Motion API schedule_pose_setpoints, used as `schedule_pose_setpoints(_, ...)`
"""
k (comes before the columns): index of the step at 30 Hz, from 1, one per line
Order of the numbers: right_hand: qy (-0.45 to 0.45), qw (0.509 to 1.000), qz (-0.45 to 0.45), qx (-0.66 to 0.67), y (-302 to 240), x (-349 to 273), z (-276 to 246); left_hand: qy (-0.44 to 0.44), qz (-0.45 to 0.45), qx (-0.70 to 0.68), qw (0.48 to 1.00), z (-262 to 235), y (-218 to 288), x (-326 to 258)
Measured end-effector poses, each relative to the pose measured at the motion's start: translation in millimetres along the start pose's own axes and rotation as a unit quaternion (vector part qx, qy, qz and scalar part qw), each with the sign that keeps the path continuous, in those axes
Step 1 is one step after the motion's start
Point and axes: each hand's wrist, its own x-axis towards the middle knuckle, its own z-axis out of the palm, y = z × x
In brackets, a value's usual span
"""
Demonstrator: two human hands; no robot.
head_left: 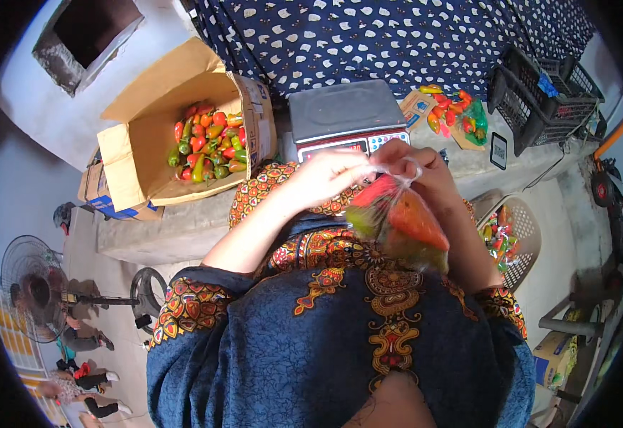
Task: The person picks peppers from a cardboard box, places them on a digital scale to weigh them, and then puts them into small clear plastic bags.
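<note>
A clear plastic bag [400,225] of red and green peppers hangs in front of my chest, its neck gathered and twisted. My left hand [326,177] pinches a stretched strand of the bag's top between thumb and fingers. On the other side, my right hand [429,173] has its fingers closed on the plastic at the neck, where a loop shows. Just beyond both hands stands a digital scale [347,107] with a bare grey plate and a lit red display, partly covered by my fingers.
At the left, an open cardboard box [127,160] holds many loose peppers [212,143]. Right of the scale, more peppers [447,110] lie on cardboard beside black crates [522,103] and a small card [498,150]. A beige basket [530,242] with bagged peppers sits lower right. A fan [35,289] stands left.
</note>
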Motion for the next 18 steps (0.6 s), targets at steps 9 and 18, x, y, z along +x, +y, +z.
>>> schedule_pose_setpoints(9,0.119,0.784,-0.025,-0.609,19,4,-24,-0.012,-0.139,-0.244,0.96,11,7,10)
schedule_pose_setpoints(18,0.203,0.962,0.049,-0.176,3,20,7,0.061,-0.111,-0.446,0.886,83,9,5)
